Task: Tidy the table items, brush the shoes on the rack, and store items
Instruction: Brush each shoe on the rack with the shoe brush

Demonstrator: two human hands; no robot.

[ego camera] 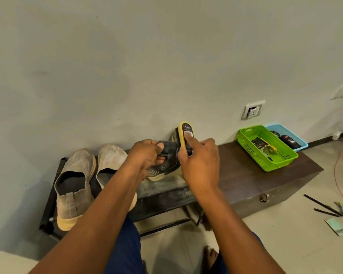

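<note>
Yellow plastic backed the brush [185, 137] that our right hand [200, 165] gripped, fingers curled round its body, forefinger laid along the back. Its long axis stood nearly upright, bristles turned left against the dark shoe [167, 157], which lay directly left of those fingers. Our left hand [145, 157] held that shoe, thumb on top and fingers tucked into its opening, lifted just above the rack [48, 204] near its right end, where the rack met the dark wooden bench [246, 175]. The shoe's length ran from its pale sole, nearest us, up toward the wall. We judged the stroke would travel along that length, so the right hand needed free room up and down; the wall stood close behind, though how close we could not tell. A grey pair of shoes [77, 184] filled the rack's left end. The green basket [265, 147] sat toward the bench's far right corner, well apart, with a blue basket [285, 133] just behind it.
</note>
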